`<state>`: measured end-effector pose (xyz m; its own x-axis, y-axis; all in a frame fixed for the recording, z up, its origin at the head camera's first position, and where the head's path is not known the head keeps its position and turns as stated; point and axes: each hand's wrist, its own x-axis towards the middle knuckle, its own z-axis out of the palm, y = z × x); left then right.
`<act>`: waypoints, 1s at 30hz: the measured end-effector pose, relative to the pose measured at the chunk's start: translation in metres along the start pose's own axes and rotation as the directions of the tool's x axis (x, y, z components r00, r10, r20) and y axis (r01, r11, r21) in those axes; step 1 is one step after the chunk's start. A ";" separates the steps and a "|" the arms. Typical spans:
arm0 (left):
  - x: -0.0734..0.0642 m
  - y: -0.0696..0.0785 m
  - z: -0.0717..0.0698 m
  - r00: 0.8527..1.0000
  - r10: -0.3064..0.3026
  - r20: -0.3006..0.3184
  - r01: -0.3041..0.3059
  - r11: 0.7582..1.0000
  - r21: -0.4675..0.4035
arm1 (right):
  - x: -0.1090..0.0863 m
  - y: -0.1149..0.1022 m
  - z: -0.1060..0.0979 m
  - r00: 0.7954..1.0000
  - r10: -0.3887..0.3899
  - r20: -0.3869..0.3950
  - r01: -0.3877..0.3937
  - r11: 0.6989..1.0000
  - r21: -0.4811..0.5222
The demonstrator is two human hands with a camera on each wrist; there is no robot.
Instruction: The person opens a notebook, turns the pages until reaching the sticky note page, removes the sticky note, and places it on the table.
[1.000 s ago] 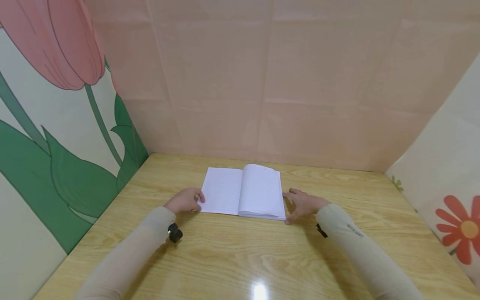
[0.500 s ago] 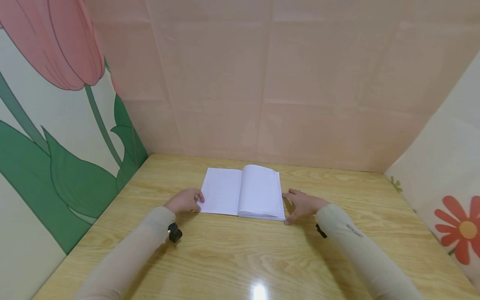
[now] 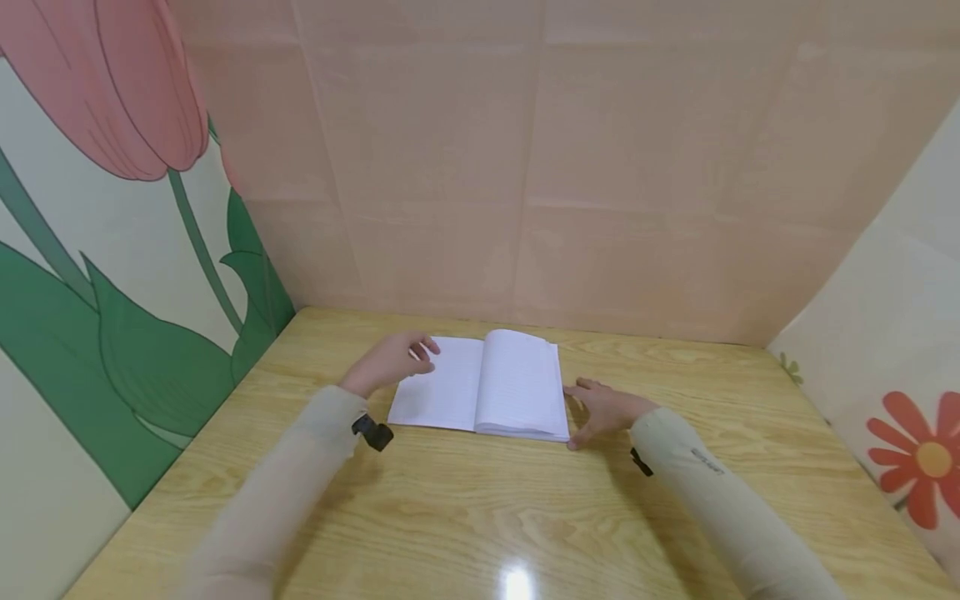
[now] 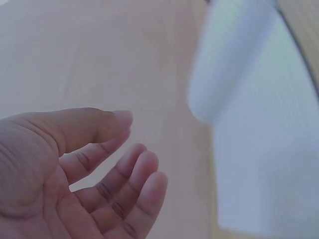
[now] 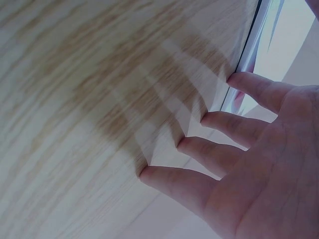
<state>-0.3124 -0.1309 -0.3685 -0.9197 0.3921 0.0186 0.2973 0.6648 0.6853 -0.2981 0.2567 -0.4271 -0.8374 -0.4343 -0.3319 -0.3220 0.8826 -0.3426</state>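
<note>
An open notebook (image 3: 521, 383) with pale lined pages lies on the wooden table (image 3: 465, 508). Its right-hand pages bulge up in a curve beside the fold, while the left page (image 3: 438, 396) lies flat. Above the outer edge of that left page, my left hand (image 3: 390, 360) is raised with loosely bent fingers. In the left wrist view this hand (image 4: 99, 174) holds nothing, and the notebook is off to its right. My right hand (image 3: 607, 407) is at the notebook's right edge, its fingers spread. The right wrist view shows the hand's fingertips (image 5: 144, 173) on the table, one right at the notebook's edge.
A plain pinkish wall covering (image 3: 525, 167) rises behind the table. To the left stands a panel with a large tulip (image 3: 142, 92), to the right one with a red flower (image 3: 930, 458). Dark wrist devices (image 3: 372, 432) sit under both sleeves.
My left hand has let go of the notebook's left edge and moved up and slightly right over the left page. The right hand and the notebook have stayed practically where they were.
</note>
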 end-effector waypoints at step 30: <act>0.036 0.063 0.119 0.938 0.140 0.317 -0.068 0.971 -0.227 | -0.001 -0.005 -0.002 1.000 -0.001 -0.022 0.000 0.999 -0.033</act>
<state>-0.2962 0.0009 -0.4111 -0.7401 0.6622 -0.1174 0.2931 0.4747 0.8299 -0.2963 0.2531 -0.4236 -0.8467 -0.4311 -0.3118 -0.3365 0.8878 -0.3139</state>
